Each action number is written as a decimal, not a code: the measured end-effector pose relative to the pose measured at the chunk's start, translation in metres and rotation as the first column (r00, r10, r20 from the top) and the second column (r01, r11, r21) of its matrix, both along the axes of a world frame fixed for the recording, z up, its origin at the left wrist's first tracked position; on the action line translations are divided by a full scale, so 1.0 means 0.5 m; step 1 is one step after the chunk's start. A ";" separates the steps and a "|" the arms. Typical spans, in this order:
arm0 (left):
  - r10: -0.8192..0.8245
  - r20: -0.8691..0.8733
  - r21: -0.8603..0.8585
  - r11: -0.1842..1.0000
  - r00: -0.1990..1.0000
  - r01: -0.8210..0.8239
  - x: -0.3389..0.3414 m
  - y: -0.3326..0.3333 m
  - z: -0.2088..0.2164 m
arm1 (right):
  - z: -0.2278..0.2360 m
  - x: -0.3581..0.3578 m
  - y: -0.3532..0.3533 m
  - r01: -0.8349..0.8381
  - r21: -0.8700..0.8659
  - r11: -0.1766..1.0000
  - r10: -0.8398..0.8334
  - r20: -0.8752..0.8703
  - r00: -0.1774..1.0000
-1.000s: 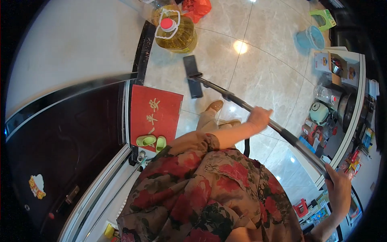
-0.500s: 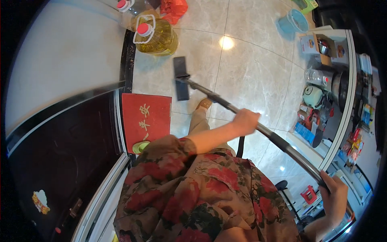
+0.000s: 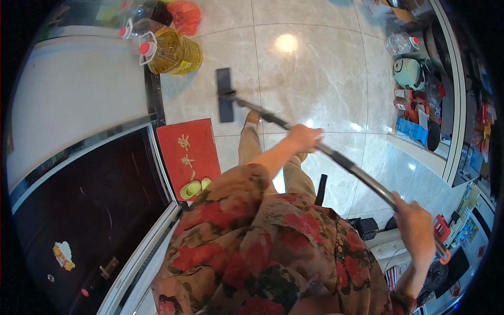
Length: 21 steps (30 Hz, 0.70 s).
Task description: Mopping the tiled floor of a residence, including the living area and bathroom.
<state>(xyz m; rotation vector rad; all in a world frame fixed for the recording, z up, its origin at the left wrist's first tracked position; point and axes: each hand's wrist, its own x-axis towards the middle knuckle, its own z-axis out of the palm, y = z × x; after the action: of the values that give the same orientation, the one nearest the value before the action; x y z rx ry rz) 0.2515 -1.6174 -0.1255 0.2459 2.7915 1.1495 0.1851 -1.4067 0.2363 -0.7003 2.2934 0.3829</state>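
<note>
A flat mop slants across the view, its grey and black pole (image 3: 362,178) running from the lower right toward the upper left. Its dark rectangular head (image 3: 224,107) lies on the tiles, just ahead of my brown-shod foot. My left hand (image 3: 304,139) is closed around the middle of the pole. Near its upper end, my right hand (image 3: 415,226) grips the pole, whose orange-tipped end (image 3: 444,256) sticks out past the hand. A large jug of yellow oil (image 3: 176,52) with a red cap stands beyond the mop head, apart from it.
A red doormat (image 3: 186,149) lies by the dark door (image 3: 84,194), with light green slippers (image 3: 191,189) on it. Behind the oil jug is a red plastic bag (image 3: 185,17). Along the right, shelving holds a pale green rice cooker (image 3: 408,73) and a clear bottle (image 3: 401,44).
The view has shifted, and more of my legs and the second slipper now show. My right hand and the pole's upper end sit further left in the picture. Both hands keep their hold.
</note>
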 end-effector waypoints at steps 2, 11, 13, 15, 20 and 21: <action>-0.087 -0.101 0.094 0.991 0.991 0.097 -0.082 0.152 0.013 | 0.074 0.015 0.081 0.103 0.031 0.994 -0.099 -0.128 0.987; 0.071 -0.193 0.272 0.962 0.979 -0.016 -0.153 0.260 0.161 | 0.196 0.002 0.166 0.091 -0.103 0.991 -0.109 -0.183 0.977; 0.057 -0.252 0.243 0.970 0.966 0.006 -0.106 0.236 0.168 | 0.194 0.006 0.171 0.091 -0.128 0.988 -0.111 -0.155 0.982; 0.175 -0.210 0.299 0.948 0.962 -0.107 -0.031 0.202 0.126 | 0.147 -0.015 0.153 0.058 -0.105 0.993 -0.067 -0.090 0.994; 0.251 -0.090 0.068 0.967 0.964 -0.246 0.086 0.099 0.012 | -0.021 -0.044 0.072 -0.154 -0.132 0.979 0.150 -0.039 0.988; 0.232 -0.100 0.049 0.972 0.968 -0.228 0.081 0.106 -0.008 | -0.039 -0.052 0.070 -0.169 -0.154 0.974 0.171 0.001 0.985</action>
<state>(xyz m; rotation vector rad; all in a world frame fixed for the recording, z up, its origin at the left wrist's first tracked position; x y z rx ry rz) 0.2923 -1.5646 -0.1293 -0.0168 2.9553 1.2727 0.1589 -1.3716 0.2170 -0.9781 2.2731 0.2800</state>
